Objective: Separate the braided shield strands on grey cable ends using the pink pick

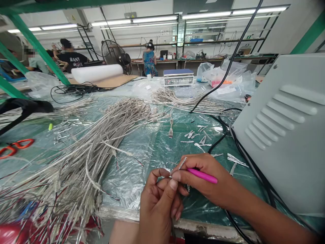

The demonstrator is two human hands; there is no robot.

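Note:
My left hand (pixel 161 200) is closed in a pinch near the bench's front edge, its fingertips meeting those of my right hand. Whatever sits between the left fingertips is too small and covered to name. My right hand (pixel 208 178) grips a pink pen-shaped tool (pixel 203 175) lying across the palm side of the thumb. A narrow silver foil strip (pixel 182 163) sticks up at the right fingertips. To the left lies a big bundle of silver-grey cables (pixel 101 145), some with thin red and black wires at their ends. One USB-type plug (pixel 171 130) rests beyond my hands.
Foil scraps (pixel 200 139) lie on the plastic-covered bench. A grey vented machine (pixel 281 135) stands at right, with black cords (pixel 243 149) beside it. Orange-handled scissors (pixel 24 143) are far left. A scale (pixel 178 78) and plastic bags (pixel 225 79) stand behind. Several people sit beyond.

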